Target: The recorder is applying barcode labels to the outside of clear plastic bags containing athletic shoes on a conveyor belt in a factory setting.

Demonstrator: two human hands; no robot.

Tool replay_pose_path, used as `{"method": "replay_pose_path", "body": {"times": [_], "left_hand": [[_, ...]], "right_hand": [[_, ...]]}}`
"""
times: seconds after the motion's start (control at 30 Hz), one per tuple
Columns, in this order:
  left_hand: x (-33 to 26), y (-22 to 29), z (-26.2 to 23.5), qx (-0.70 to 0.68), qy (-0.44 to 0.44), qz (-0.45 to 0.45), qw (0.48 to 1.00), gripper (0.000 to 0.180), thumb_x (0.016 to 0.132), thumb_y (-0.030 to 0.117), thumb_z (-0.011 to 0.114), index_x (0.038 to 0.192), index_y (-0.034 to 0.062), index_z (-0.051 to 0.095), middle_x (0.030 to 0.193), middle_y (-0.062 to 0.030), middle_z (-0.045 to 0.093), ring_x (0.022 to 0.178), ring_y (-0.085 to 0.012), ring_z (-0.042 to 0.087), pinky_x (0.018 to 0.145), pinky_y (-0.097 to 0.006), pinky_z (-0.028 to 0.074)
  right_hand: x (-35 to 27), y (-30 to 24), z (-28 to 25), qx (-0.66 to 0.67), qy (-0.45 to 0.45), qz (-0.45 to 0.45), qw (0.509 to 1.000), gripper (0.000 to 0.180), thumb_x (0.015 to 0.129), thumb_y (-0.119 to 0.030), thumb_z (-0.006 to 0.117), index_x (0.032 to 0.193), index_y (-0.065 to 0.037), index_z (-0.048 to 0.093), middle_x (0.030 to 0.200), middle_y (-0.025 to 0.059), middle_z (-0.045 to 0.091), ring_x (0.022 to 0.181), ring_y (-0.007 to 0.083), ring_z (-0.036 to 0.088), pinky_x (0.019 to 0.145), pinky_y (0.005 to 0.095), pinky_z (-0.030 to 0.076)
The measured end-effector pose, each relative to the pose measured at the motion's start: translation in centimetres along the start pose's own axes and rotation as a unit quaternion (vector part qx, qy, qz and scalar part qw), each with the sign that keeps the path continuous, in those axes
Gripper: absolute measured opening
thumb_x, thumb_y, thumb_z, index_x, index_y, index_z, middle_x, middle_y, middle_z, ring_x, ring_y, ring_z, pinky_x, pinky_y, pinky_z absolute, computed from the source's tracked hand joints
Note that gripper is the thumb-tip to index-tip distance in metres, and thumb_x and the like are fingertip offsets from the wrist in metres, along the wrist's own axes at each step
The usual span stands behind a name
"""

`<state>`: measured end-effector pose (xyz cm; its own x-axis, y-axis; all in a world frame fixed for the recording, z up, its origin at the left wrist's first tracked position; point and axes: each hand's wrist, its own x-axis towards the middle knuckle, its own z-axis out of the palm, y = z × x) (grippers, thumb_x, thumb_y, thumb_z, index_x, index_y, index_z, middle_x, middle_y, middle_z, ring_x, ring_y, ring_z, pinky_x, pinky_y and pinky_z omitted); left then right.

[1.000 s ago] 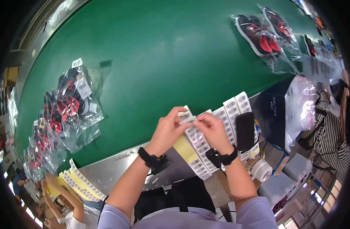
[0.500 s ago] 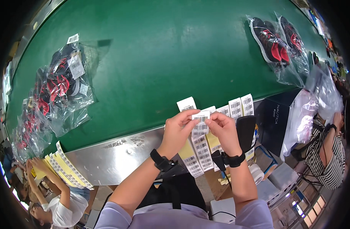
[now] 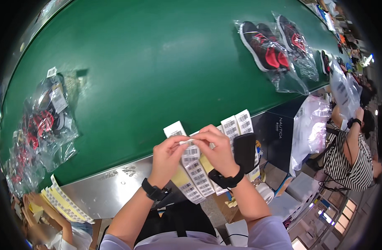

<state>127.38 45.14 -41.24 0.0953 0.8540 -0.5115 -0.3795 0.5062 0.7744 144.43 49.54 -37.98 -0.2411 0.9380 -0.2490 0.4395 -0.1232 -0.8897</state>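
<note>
My left hand (image 3: pixel 166 160) and my right hand (image 3: pixel 218 152) meet over the front metal edge of a green work surface. Both are closed in a pinch on a small white barcode label (image 3: pixel 185 142), which is seen nearly edge-on between the fingertips. Beneath them, strips of barcode labels (image 3: pixel 198 177) hang over the metal edge, some with bare yellow backing. One strip's end (image 3: pixel 174 128) sticks out beyond my left fingers, and two more strips (image 3: pixel 236 123) lie right of my right hand. My hands cover part of the strips.
Bagged black-and-red shoes lie at left (image 3: pixel 43 121) and far right (image 3: pixel 264 48) on the green surface (image 3: pixel 157 75). A dark box (image 3: pixel 278 137) and clear bags (image 3: pixel 309 125) stand at right. Co-workers flank me: a striped garment (image 3: pixel 349 162) right, arms by label strips (image 3: pixel 66 204) left.
The label between my fingers has tipped from facing me to nearly edge-on. My right hand has turned over it. The whole view has swung, so the shoes at right appear farther left.
</note>
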Motion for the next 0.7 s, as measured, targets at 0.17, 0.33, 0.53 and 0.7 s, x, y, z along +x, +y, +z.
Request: {"method": "replay_pose_path", "body": {"times": [0.17, 0.33, 0.53, 0.7], "left_hand": [[0.6, -0.2, 0.4, -0.040, 0.010, -0.023, 0.999, 0.020, 0.094, -0.005, 0.062, 0.114, -0.0057, 0.064, 0.109, -0.0114, 0.070, 0.096, -0.0126, 0.067, 0.086, -0.025, 0.055], [0.8, -0.2, 0.7, -0.029, 0.003, -0.055, 0.998, 0.019, 0.095, -0.005, 0.062, 0.114, -0.0051, 0.064, 0.108, -0.0109, 0.070, 0.096, -0.0125, 0.067, 0.084, -0.025, 0.055], [1.2, -0.6, 0.4, -0.017, -0.002, -0.052, 0.998, 0.018, 0.095, -0.005, 0.061, 0.113, -0.0051, 0.063, 0.106, -0.0097, 0.069, 0.096, -0.0122, 0.067, 0.085, -0.025, 0.055], [1.3, -0.4, 0.6, -0.023, -0.006, -0.057, 0.998, 0.018, 0.095, -0.005, 0.061, 0.112, -0.0054, 0.063, 0.106, -0.0094, 0.069, 0.096, -0.0121, 0.067, 0.085, -0.025, 0.055]], "right_hand": [[-0.6, 0.7, 0.2, -0.113, 0.074, -0.103, 0.985, 0.012, 0.080, 0.002, 0.074, 0.091, -0.001, 0.070, 0.094, 0.0081, 0.061, 0.075, 0.0204, 0.063, 0.064, 0.0306, 0.051], [-0.8, 1.5, 0.2, -0.115, 0.093, -0.112, 0.983, 0.013, 0.079, 0.003, 0.074, 0.090, -0.001, 0.068, 0.096, 0.0095, 0.061, 0.077, 0.0232, 0.064, 0.064, 0.0327, 0.052], [-0.3, 1.6, 0.1, -0.039, 0.074, -0.053, 0.995, 0.011, 0.081, 0.003, 0.072, 0.089, 0.000, 0.065, 0.097, 0.0108, 0.063, 0.083, 0.0253, 0.066, 0.069, 0.0327, 0.053], [-0.2, 1.6, -0.3, -0.097, 0.054, -0.108, 0.988, 0.012, 0.080, 0.004, 0.072, 0.088, 0.001, 0.064, 0.094, 0.0106, 0.063, 0.084, 0.0267, 0.064, 0.070, 0.0346, 0.052]]}}
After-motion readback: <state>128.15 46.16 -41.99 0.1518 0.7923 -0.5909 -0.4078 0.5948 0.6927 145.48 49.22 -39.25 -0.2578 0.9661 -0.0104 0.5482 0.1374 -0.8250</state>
